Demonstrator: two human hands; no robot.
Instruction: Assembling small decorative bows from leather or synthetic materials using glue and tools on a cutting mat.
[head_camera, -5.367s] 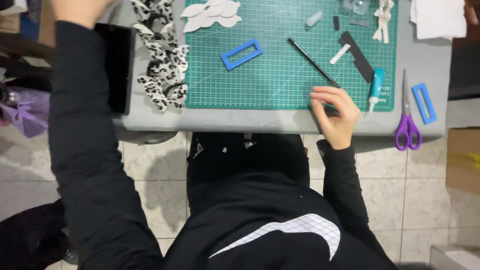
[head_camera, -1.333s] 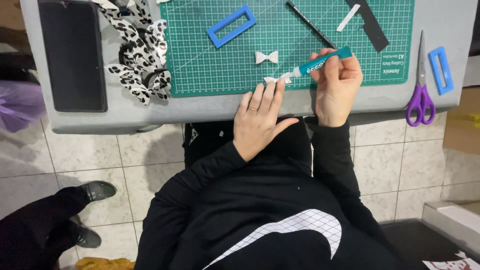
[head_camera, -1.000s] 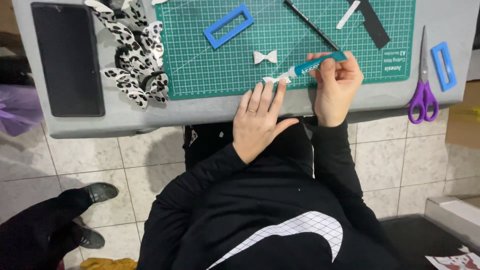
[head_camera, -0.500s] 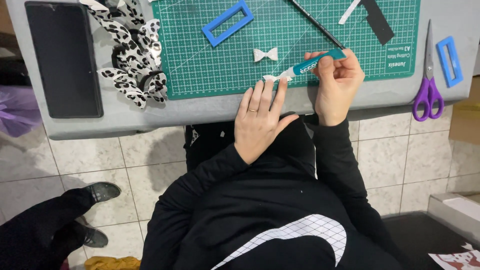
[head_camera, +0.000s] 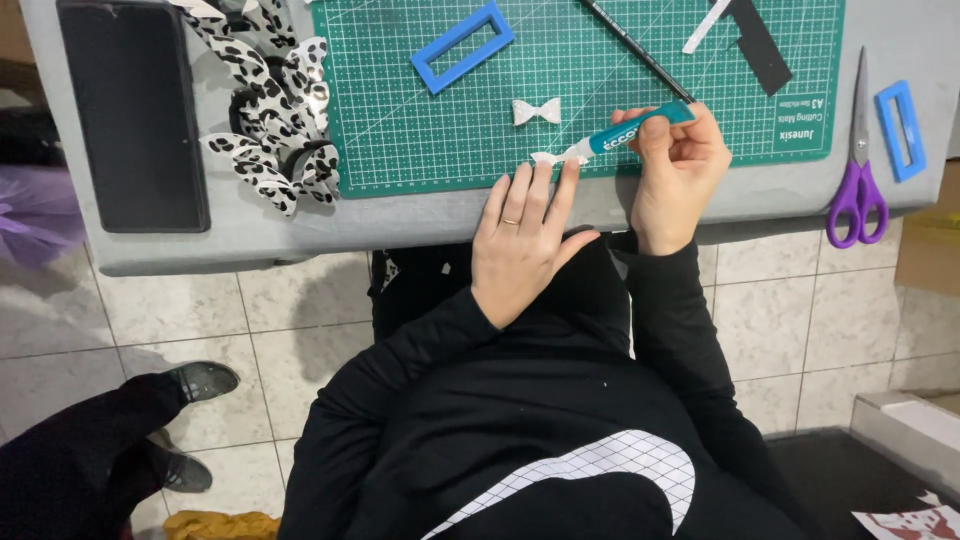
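A teal glue tube is gripped in the right hand, its nozzle touching a small white bow piece pinned flat under the left hand's fingertips. The piece is judged light, limp and easily shifted.

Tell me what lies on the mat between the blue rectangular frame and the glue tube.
In the head view, a small white bow lies on the green cutting mat between the blue rectangular frame and the teal glue tube that the right hand holds.

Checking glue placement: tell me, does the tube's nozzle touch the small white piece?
Touching: the head view shows the glue tube nozzle meeting the white piece.
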